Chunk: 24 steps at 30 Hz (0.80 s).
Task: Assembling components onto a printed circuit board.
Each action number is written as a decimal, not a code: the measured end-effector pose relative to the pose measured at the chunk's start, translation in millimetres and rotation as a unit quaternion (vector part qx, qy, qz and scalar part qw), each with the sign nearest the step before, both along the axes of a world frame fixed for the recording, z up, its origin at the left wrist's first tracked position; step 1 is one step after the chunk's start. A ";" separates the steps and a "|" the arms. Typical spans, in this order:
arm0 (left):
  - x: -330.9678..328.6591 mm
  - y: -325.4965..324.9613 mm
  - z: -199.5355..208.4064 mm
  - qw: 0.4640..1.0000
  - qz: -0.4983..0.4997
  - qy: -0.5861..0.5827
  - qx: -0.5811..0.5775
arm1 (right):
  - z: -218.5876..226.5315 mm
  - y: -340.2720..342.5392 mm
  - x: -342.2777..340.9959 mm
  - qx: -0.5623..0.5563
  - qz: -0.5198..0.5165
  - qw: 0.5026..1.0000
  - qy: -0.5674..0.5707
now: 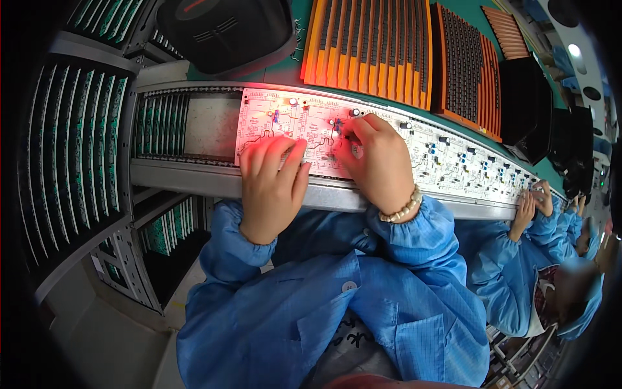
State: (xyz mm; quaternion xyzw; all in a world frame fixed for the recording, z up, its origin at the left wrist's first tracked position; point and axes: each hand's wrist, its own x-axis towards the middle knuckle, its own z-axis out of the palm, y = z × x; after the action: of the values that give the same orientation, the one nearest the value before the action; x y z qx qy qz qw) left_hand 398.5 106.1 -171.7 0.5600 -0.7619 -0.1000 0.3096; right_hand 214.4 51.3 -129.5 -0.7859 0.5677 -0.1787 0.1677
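A white printed circuit board lies on a conveyor rail in front of me, lit by a reddish glow. My left hand rests flat on the board's near edge, fingers together, holding nothing. My right hand is bent over the board's middle, its fingertips pinched on a small blue component at the board's surface. A bead bracelet circles my right wrist. Both my arms wear blue sleeves.
More white boards follow along the rail to the right, where another person in blue works with hands on a board. Orange trays of parts and black bins stand beyond the rail. Racks of green boards stand at left.
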 end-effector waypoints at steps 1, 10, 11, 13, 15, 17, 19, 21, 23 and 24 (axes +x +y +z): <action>-0.4 -0.2 0.6 1.000 0.002 0.001 0.001 | -1.1 0.5 0.0 0.000 -0.001 1.000 0.001; -1.3 0.5 1.7 1.000 -0.004 -0.019 0.015 | -0.1 4.9 2.9 0.001 -0.026 0.999 0.021; -1.3 0.5 1.3 1.000 -0.005 -0.020 0.018 | 0.9 5.3 4.4 0.001 -0.027 0.999 0.020; -1.5 0.5 0.9 1.000 -0.007 -0.022 0.021 | 5.7 5.6 7.7 -0.016 -0.020 0.997 0.068; -2.1 0.5 0.8 1.000 -0.010 -0.024 0.015 | 7.5 5.2 10.3 -0.026 -0.018 0.995 0.091; -2.7 0.2 0.8 1.000 -0.013 -0.026 0.010 | 7.5 3.5 12.3 -0.054 0.001 0.989 0.134; -3.2 -0.3 1.2 0.999 -0.016 -0.032 0.011 | 8.3 4.5 15.9 -0.069 0.008 0.985 0.156; -3.0 0.8 0.3 0.999 -0.017 -0.036 0.010 | 8.8 8.9 24.0 -0.060 0.037 0.973 0.218; -4.6 0.9 -0.7 0.999 -0.016 -0.040 0.005 | 11.9 15.0 29.2 -0.058 0.044 0.965 0.250; -5.3 0.1 0.2 0.999 -0.016 -0.042 0.002 | 13.7 20.6 32.5 -0.045 0.064 0.953 0.294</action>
State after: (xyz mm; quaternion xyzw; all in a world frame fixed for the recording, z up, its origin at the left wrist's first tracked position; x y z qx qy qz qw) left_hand 393.2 106.3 -171.6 0.5524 -0.7828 -0.0829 0.2741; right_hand 246.8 71.9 -115.8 -0.8448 0.5321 0.0460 -0.0316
